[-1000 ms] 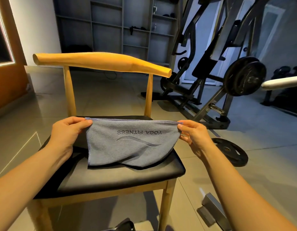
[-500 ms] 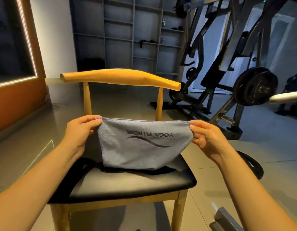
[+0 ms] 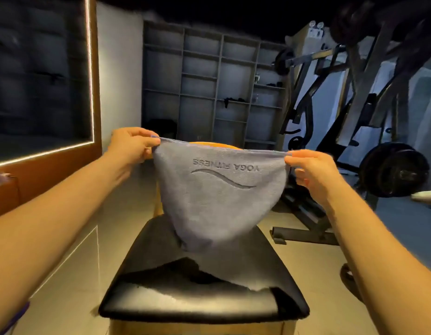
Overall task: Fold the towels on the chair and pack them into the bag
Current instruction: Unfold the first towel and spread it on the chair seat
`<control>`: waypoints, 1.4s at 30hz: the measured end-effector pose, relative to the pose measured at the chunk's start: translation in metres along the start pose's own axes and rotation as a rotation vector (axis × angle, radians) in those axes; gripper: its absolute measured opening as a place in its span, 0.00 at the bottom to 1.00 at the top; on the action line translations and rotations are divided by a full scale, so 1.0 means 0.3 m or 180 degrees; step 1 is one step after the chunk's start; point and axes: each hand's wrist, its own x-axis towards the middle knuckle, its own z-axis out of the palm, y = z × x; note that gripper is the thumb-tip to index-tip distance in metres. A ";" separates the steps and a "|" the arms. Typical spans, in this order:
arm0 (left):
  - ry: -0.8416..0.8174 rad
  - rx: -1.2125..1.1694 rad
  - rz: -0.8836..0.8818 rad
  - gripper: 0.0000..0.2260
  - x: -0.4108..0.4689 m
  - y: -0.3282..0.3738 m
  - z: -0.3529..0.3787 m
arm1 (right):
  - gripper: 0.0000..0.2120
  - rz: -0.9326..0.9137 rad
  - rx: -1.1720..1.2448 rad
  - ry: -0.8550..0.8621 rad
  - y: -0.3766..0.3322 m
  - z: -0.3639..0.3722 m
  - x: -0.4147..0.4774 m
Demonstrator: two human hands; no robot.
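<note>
The fingers [image 3: 151,141] of the left hand [image 3: 131,143] pinched one top corner of the grey towel [image 3: 219,197]. The right hand [image 3: 313,172] pinched the other corner, pulling the upper edge taut in the air. The towel, lettered YOGA FITNESS upside down, hung over the chair [image 3: 161,298], its lower end trailing onto the black seat. The chair's orange back showed just above the towel's edge. Pale floor [image 3: 72,286] lay around it. Behind stood grey shelves [image 3: 204,78], a few compartments holding small dark things too blurred to name. A weight machine [image 3: 330,97] with a plate [image 3: 394,169] stood to the right, and a lit panel [image 3: 40,81] hung to the left.
</note>
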 end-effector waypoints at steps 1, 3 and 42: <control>0.0005 0.0070 0.0007 0.05 -0.003 0.008 -0.004 | 0.07 0.0045 0.0051 0.0150 -0.010 0.013 0.017; 0.0110 0.0117 -0.0003 0.02 -0.002 0.023 -0.014 | 0.08 0.0219 0.0320 -0.0117 -0.031 0.042 0.037; -0.0150 0.0092 -0.0736 0.06 0.106 -0.186 0.059 | 0.08 0.0665 0.0177 0.0607 0.134 0.198 0.161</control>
